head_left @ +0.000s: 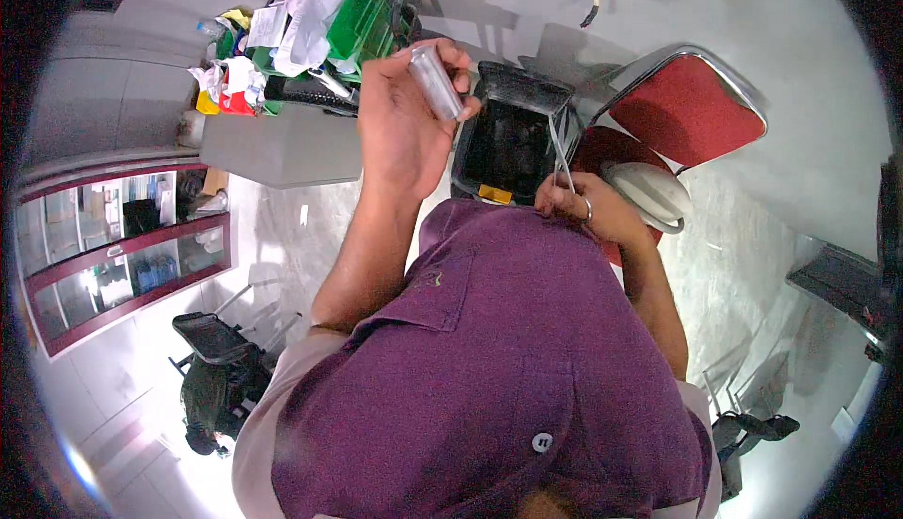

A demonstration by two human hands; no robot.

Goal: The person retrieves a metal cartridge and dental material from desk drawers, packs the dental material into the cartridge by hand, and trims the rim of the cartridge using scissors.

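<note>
Head-worn fisheye looks steeply down, close above the chest.

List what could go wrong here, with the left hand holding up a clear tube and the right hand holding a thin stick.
1. The clear tube sits tilted in the left hand, pinched mostly at the fingertips; it might slip.
2. The thin stick in the right hand stands well apart from the tube, so bringing them together could miss.
3. The black bin lies directly below; anything dropped would likely land inside.
</note>
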